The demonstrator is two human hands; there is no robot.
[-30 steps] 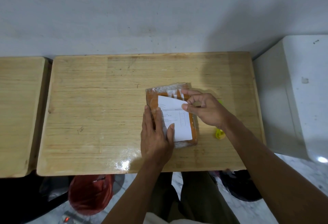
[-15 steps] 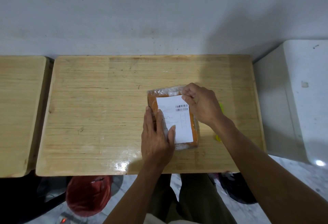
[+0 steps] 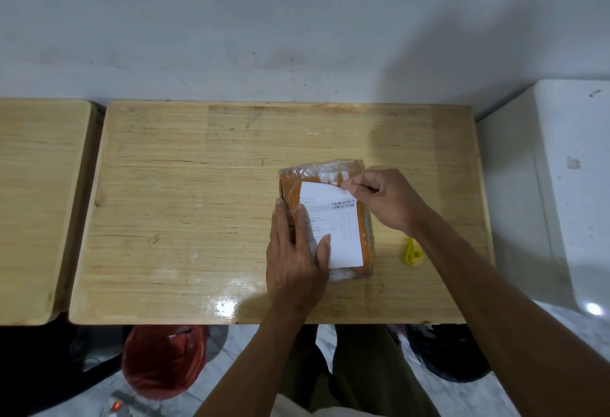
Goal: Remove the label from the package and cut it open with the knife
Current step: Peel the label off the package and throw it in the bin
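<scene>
Two hands (image 3: 293,251) (image 3: 384,200) on one labelled package (image 3: 366,245).

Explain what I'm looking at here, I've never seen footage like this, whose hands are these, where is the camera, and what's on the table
There is no machine here. A person wears a camera on the head, looking forward and down, so you see their own two arms reaching in from the bottom. There is just this one view.

On the wooden table lies an orange package wrapped in clear plastic, with a white label carrying a barcode. The left hand lies flat on the package's left side, thumb on the label, holding it down. The right hand pinches the label's top right corner, apparently to peel it off.

A small yellow thing lies on the table right of the package, partly behind the right forearm; it may be the knife, but I cannot tell. A second table stands to the left.
</scene>
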